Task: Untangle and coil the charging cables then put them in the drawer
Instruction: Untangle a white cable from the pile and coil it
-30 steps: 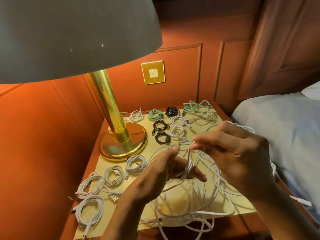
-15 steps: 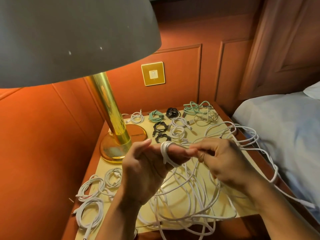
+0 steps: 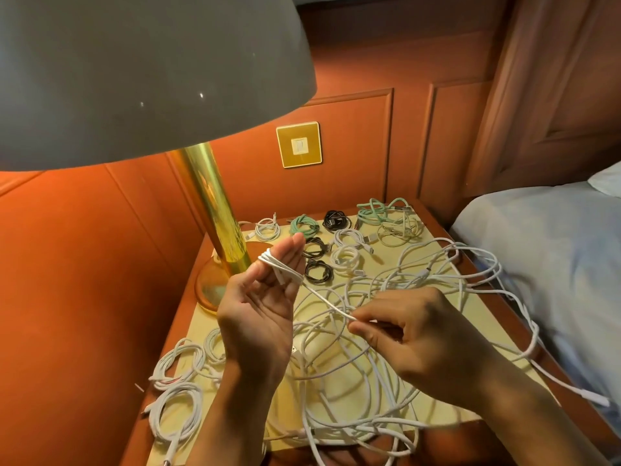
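Head view, and it's the only one I've got. My left hand (image 3: 258,317) is raised palm toward me, fingers straight and held together, with a few turns of the white cable (image 3: 280,269) wound round them. The thumb looks to be pinning those turns in place. From there the cable runs taut, down and across to my right hand (image 3: 423,341), whose thumb and forefinger pinch it while the other fingers curl underneath.

Progress, as I judge it, is partway. Finished coils sit around the nightstand (image 3: 198,327): white coils (image 3: 178,408) at the front left, a green coil (image 3: 304,225) and black coils (image 3: 317,271) near the back, and more small white ones beside them. What's left is plenty. The big white tangle (image 3: 353,375) sprawls across the middle and spills over the front edge and off toward the bed (image 3: 537,250). A loose green bundle (image 3: 376,211) with pale cable in it at the back right looks unsorted too. The coil on my fingers has barely begun.

Containers: the drawer isn't in view at all, so I can't say whether it's open or what's in it. Every coil I can see lies on the tabletop, beside the lamp (image 3: 215,210), so by my reckoning the stowing step hasn't started.
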{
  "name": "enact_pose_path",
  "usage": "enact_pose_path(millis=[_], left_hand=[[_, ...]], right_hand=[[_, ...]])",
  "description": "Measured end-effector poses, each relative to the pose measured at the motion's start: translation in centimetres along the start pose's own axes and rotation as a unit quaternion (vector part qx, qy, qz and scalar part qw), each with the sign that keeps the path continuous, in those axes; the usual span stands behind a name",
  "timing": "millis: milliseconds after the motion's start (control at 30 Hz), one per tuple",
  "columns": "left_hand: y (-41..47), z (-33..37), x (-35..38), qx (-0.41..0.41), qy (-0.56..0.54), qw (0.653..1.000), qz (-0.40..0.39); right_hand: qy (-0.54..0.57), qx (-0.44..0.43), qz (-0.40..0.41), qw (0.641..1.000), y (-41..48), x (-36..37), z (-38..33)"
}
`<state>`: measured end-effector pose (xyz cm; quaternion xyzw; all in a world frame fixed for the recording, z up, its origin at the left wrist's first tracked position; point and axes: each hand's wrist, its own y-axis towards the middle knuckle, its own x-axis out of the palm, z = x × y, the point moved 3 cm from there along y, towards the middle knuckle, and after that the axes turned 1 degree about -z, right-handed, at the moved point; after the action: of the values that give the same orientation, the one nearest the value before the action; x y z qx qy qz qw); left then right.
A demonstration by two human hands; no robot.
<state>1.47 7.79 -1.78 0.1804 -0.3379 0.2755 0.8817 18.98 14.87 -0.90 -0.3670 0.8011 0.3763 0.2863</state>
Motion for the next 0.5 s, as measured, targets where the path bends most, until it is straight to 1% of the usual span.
enact_pose_path(millis=[67,133,233,333,433,500], left_hand=[[0.2,0.0,-0.6,0.002,0.011,1.000,0.010],[0.2,-0.2,-0.9,0.001,0.049,0.999,-0.001],[0.0,-0.6,-1.2,0.031,0.170,0.984,-0.036],[0.1,-1.1,-1.6,0.050,0.302,0.950,-0.064],[-0.3,-1.9,-1.3,-0.001,0.377,0.918,-0.128],[-0.8,-2.4,-1.1,-0.049,0.391,0.904,-0.168]], right_hand=[[-0.002,-0.012,-0.005,1.000,-0.2,-0.1,-0.3],[-0.011,-0.026,-0.008,1.000,-0.2,0.1,-0.7],[-0.015,-0.052,0.005,0.999,-0.2,-0.1,-1.3],[-0.030,-0.075,0.022,0.996,-0.2,-0.7,-2.1],[-0.057,-0.098,0.055,0.992,-0.4,-1.1,-2.6],[-0.071,-0.113,0.102,0.986,-0.5,-1.6,-2.7]])
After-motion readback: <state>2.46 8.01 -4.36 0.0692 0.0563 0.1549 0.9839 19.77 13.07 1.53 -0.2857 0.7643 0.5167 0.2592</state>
